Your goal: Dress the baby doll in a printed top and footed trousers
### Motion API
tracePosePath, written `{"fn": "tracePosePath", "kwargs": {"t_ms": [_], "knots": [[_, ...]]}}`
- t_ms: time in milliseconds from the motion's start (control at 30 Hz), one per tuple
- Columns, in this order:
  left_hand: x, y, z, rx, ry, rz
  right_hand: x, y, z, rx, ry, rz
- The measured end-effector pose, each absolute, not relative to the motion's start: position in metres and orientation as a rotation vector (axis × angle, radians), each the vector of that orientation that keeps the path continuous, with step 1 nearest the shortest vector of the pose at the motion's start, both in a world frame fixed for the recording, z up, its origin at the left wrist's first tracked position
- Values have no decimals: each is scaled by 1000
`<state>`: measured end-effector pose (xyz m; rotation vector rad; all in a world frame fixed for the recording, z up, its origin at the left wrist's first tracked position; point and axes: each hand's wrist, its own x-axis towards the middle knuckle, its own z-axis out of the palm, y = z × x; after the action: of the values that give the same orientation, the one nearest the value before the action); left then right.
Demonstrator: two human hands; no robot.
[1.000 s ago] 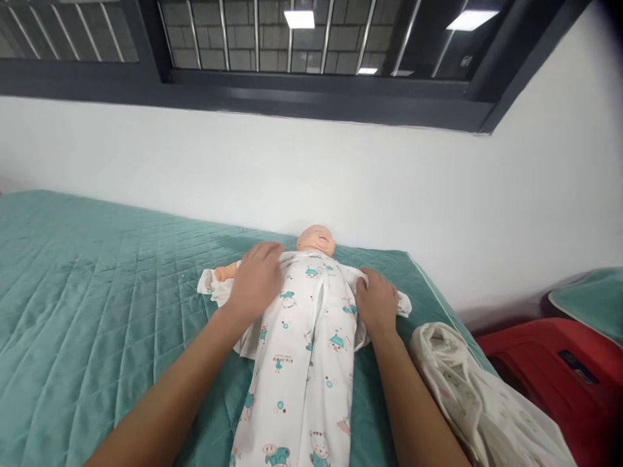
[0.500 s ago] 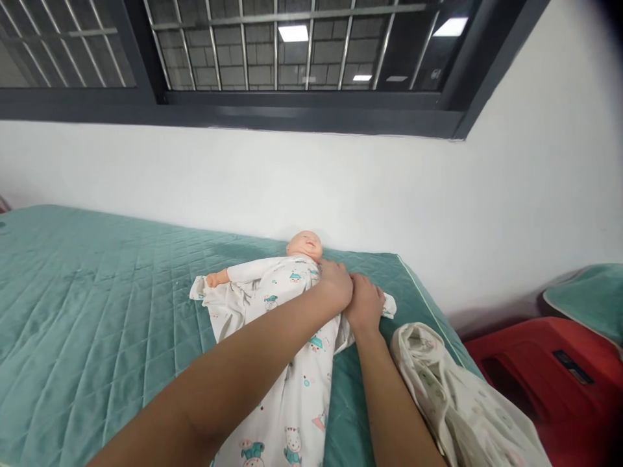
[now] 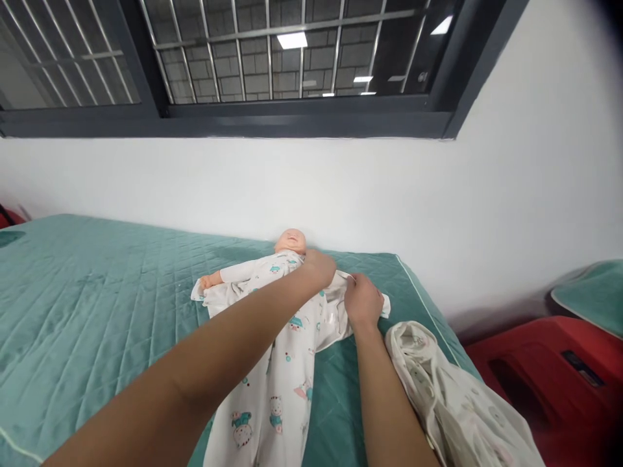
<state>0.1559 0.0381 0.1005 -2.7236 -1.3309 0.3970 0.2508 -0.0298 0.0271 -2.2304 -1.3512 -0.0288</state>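
A baby doll [image 3: 291, 240] lies on its back on a green quilted bed pad, its head against the wall. Spread over it is a white baby romper [image 3: 287, 363] with printed cartoon animals. One doll arm [image 3: 210, 280], in a plain white sleeve, reaches out to the left over a sleeve of the romper. My left hand [image 3: 320, 267] is closed at the romper's edge by the doll's neck and shoulder; its fingertips are hidden. To the right of it, my right hand [image 3: 363, 301] grips the romper's pulled-out side, thumb on the cloth, near the other sleeve's cuff [image 3: 386, 306].
Bunched white printed cloth [image 3: 457, 395] lies beside my right forearm. The green quilted pad [image 3: 111, 305] meets a white wall [image 3: 233, 188] below a barred window [image 3: 292, 71]. Red plastic stools [image 3: 559, 376] stand at the right, with a green cushion [image 3: 594, 295] behind.
My hands, together half a second ago, are now apart, with romper cloth stretched between them. The left hand has moved left toward the doll's neck. The view has shifted slightly.
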Motion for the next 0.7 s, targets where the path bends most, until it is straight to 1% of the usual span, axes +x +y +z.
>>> {"fn": "tracePosePath", "kwargs": {"t_ms": [200, 467, 700], "knots": [[162, 40, 91, -2837, -1168, 455, 251, -28, 27, -2243, -1352, 2], [165, 37, 66, -2843, -1065, 303, 251, -26, 24, -2263, -1372, 51], [155, 43, 80, -2808, -1032, 291, 255, -27, 28, -2258, -1317, 113]]}}
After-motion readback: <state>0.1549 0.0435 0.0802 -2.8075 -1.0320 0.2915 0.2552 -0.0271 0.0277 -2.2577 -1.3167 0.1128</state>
